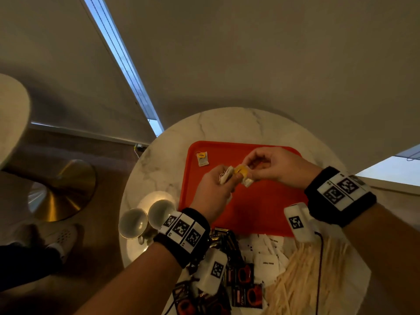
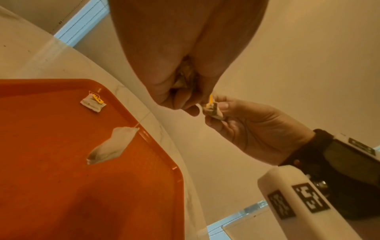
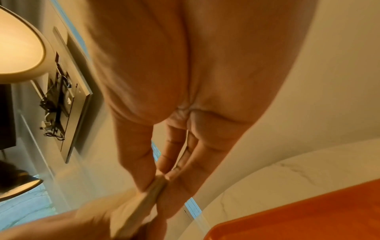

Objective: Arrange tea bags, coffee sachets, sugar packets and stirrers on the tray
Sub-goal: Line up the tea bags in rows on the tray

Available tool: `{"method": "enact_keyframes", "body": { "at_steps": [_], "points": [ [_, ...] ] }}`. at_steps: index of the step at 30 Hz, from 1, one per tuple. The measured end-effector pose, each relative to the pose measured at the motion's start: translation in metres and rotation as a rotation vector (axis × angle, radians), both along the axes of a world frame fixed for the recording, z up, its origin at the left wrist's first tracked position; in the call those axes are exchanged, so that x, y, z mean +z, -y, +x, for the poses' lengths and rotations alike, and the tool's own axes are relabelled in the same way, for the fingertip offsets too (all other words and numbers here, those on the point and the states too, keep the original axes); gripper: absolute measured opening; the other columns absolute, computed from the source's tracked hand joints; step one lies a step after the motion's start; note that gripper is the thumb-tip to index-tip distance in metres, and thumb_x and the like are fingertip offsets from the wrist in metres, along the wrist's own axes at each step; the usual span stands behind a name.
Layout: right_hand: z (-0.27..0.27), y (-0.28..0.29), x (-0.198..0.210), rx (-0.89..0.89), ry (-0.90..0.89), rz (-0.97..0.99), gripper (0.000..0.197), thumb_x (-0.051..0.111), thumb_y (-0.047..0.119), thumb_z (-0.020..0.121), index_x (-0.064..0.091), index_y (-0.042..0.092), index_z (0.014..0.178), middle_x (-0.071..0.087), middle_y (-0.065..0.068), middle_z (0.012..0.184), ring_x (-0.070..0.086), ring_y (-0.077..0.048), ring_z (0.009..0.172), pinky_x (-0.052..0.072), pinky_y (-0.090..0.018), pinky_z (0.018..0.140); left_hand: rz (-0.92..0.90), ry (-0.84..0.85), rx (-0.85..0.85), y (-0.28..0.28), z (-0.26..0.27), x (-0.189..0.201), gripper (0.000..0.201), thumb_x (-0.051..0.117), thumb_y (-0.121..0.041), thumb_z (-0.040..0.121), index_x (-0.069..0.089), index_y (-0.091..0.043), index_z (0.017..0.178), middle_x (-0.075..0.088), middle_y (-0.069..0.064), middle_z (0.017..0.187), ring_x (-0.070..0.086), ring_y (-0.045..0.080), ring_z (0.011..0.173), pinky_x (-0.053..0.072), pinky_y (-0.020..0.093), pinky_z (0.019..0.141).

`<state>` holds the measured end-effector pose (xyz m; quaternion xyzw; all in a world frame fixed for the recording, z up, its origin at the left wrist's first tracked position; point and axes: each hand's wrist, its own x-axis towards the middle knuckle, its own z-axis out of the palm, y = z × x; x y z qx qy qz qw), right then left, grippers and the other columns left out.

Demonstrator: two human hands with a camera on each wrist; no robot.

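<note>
An orange tray lies on a round marble table. One tea bag with a yellow tag rests near the tray's far left corner, also seen in the left wrist view as the tea bag. Above the tray my left hand grips a small bunch of tea bags. My right hand pinches a tea bag with a yellow tag right beside that bunch. Another tea bag dangles on its string below my left hand, over the tray.
Two empty cups stand on a saucer left of the tray. Along the table's near edge lie dark coffee sachets, white sugar packets and a heap of wooden stirrers. A second table with a brass base stands at the left.
</note>
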<state>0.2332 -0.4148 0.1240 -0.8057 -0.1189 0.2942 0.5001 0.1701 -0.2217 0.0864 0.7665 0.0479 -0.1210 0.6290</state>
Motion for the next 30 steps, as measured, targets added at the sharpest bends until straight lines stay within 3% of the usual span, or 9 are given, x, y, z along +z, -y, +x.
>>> {"method": "enact_keyframes", "body": {
  "at_steps": [6,9,13,15,17,19,23,27,30],
  "points": [
    [0.011,0.001,0.01,0.209,-0.056,-0.083,0.019,0.073,0.006,0.09,0.07,0.015,0.106,0.073,-0.009,0.102,0.072,-0.017,0.086,0.059,-0.029,0.08,-0.063,-0.026,0.091,0.011,-0.017,0.003,0.028,0.067,-0.031,0.097,0.065,-0.002,0.097,0.06,0.004,0.073,0.051,0.012,0.063,0.043,0.036,0.064],
    [0.018,-0.008,0.008,0.155,-0.067,-0.056,0.011,0.068,0.007,0.094,0.069,0.008,0.105,0.074,-0.01,0.097,0.071,-0.018,0.083,0.06,-0.029,0.078,-0.086,-0.033,0.206,0.01,-0.018,0.0,0.026,0.069,-0.032,0.095,0.066,-0.006,0.096,0.059,0.0,0.071,0.05,0.009,0.061,0.043,0.035,0.064],
    [0.031,-0.034,-0.012,0.048,-0.007,-0.055,0.009,0.068,0.005,0.093,0.071,0.01,0.099,0.072,-0.004,0.086,0.067,-0.01,0.07,0.053,-0.021,0.063,-0.076,-0.038,0.339,-0.002,-0.007,-0.011,0.022,0.066,-0.035,0.097,0.067,-0.014,0.093,0.061,0.0,0.072,0.053,0.008,0.063,0.045,0.033,0.064],
    [0.039,-0.049,-0.03,-0.079,-0.011,-0.011,0.011,0.067,0.002,0.091,0.071,0.012,0.092,0.071,-0.003,0.084,0.066,-0.012,0.07,0.055,-0.023,0.063,-0.066,-0.058,0.411,-0.013,0.006,-0.019,0.024,0.059,-0.038,0.1,0.066,-0.016,0.097,0.066,0.002,0.081,0.058,0.01,0.068,0.048,0.032,0.067],
    [0.049,-0.065,-0.054,-0.232,-0.044,0.025,0.016,0.066,-0.002,0.09,0.068,0.013,0.086,0.069,-0.008,0.083,0.066,-0.019,0.07,0.057,-0.026,0.064,-0.092,-0.11,0.504,-0.026,0.022,-0.032,0.013,0.058,-0.027,0.101,0.062,-0.017,0.107,0.07,0.003,0.09,0.062,0.012,0.075,0.051,0.034,0.073],
    [0.049,-0.072,-0.074,-0.322,-0.044,-0.006,0.018,0.065,-0.004,0.088,0.066,0.013,0.082,0.066,-0.008,0.077,0.064,-0.019,0.065,0.055,-0.027,0.06,-0.17,-0.18,0.577,-0.03,0.028,-0.038,0.016,0.056,-0.016,0.098,0.057,-0.017,0.114,0.071,0.004,0.094,0.064,0.014,0.078,0.052,0.034,0.074],
    [0.058,-0.098,-0.128,-0.338,-0.105,-0.12,0.018,0.069,-0.001,0.087,0.065,0.015,0.078,0.065,-0.003,0.071,0.06,-0.016,0.059,0.053,-0.029,0.06,-0.235,-0.212,0.597,-0.046,0.04,-0.058,0.01,0.05,-0.014,0.104,0.06,-0.013,0.102,0.075,0.013,0.095,0.066,0.018,0.077,0.054,0.033,0.073],
    [0.067,-0.124,-0.165,-0.34,-0.139,-0.207,0.019,0.073,0.004,0.087,0.061,0.019,0.082,0.068,-0.002,0.078,0.066,-0.019,0.068,0.061,-0.039,0.074,-0.22,-0.196,0.559,-0.053,0.044,-0.073,0.017,0.052,-0.017,0.105,0.065,-0.011,0.095,0.074,0.005,0.084,0.066,0.016,0.074,0.055,0.035,0.077],
    [0.07,-0.135,-0.177,-0.34,-0.035,-0.332,0.023,0.078,0.017,0.083,0.06,0.022,0.097,0.066,0.002,0.086,0.066,-0.017,0.079,0.056,-0.033,0.067,-0.206,-0.197,0.56,-0.058,0.045,-0.079,0.017,0.054,-0.02,0.104,0.066,-0.013,0.094,0.073,0.003,0.081,0.065,0.02,0.076,0.056,0.043,0.081]
  ]
}}
